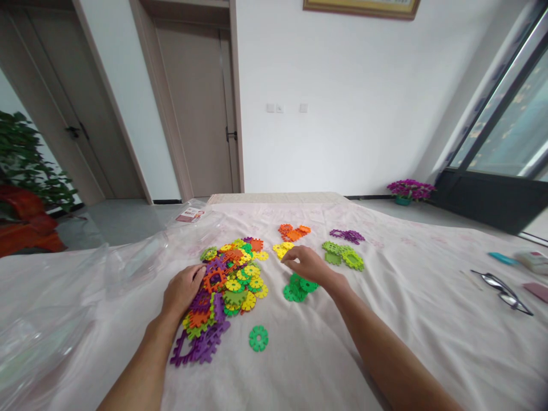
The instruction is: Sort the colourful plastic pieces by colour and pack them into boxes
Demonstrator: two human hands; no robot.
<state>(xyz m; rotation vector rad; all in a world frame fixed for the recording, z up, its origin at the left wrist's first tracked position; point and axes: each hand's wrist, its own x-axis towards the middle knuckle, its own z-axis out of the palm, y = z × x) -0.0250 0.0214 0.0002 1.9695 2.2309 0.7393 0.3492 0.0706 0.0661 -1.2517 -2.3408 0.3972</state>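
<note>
A mixed heap of plastic interlocking discs [226, 279] in purple, yellow, orange and green lies on a white cloth [385, 319]. My left hand [183, 289] rests on the heap's left side, fingers curled over the pieces. My right hand [306, 264] reaches to a small yellow pile [281, 249], fingertips pinched together at its edge; what they hold is too small to make out. Sorted groups lie around: orange [293, 232], purple [347, 234], light green [343, 256], dark green [298, 289]. A single green disc [258, 338] lies apart in front.
Clear plastic bags [128, 257] lie at the left of the cloth. Glasses [503, 290], a teal item [502, 258] and a small box [534, 261] sit at the right. Doors [199, 108], a potted plant [25, 171] and purple flowers [410, 189] stand beyond.
</note>
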